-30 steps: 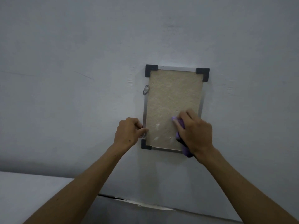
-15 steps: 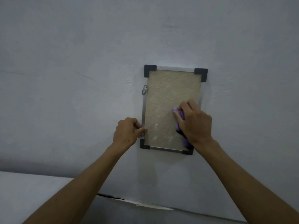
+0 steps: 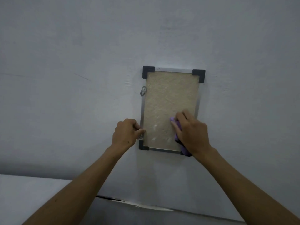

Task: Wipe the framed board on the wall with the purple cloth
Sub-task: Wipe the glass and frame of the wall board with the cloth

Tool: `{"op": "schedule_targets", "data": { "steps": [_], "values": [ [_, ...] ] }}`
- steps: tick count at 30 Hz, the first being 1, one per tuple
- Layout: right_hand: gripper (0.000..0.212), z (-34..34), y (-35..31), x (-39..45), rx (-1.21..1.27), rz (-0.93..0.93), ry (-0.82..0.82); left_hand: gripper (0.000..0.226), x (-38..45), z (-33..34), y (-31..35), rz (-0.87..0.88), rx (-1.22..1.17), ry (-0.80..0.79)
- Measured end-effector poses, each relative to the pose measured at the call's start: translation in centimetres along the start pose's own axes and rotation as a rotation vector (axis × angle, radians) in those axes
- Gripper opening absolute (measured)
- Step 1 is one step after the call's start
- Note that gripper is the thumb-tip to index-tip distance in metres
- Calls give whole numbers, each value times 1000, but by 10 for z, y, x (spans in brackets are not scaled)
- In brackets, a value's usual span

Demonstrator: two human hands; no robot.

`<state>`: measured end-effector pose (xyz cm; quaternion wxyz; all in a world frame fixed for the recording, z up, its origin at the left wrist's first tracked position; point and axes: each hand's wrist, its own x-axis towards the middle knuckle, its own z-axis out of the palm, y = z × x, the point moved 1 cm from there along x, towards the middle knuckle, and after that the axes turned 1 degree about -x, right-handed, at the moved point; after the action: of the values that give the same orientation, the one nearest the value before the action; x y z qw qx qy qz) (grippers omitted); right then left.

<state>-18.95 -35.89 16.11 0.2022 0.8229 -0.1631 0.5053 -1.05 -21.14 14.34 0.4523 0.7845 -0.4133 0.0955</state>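
A tan board in a thin metal frame with black corner caps (image 3: 168, 101) hangs upright on the grey wall. My right hand (image 3: 193, 132) presses the purple cloth (image 3: 177, 127) flat against the board's lower right part; the cloth pokes out by my fingers and below my palm, and it hides the lower right corner. My left hand (image 3: 126, 133) pinches the frame's left edge just above the lower left corner cap.
A small metal hanger clip (image 3: 143, 91) sticks out on the frame's left edge near the top. Pale smudges mark the board's lower middle. A white ledge (image 3: 32, 192) runs below at the left, with a crack along the wall's base.
My right hand with the cloth slid up the board's right side and has come back down a little. My left hand has stayed on the frame's left edge.
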Motion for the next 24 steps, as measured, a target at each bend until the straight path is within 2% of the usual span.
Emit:
{"op": "schedule_targets", "data": {
  "steps": [3,10,15,21,24],
  "values": [
    [20,4,-2,-11,25,-90,-114,22,0,0,1,-6,4,-1],
    [23,2,-7,8,30,90,6,22,-3,0,1,-6,19,4],
    [20,7,-14,0,108,46,-138,24,-5,1,2,3,32,-4],
    [21,4,-15,5,93,51,-110,25,-5,4,0,3,71,-6],
    [19,10,-25,-8,93,-7,-135,24,-6,6,-1,-11,97,-20]
  ]
}}
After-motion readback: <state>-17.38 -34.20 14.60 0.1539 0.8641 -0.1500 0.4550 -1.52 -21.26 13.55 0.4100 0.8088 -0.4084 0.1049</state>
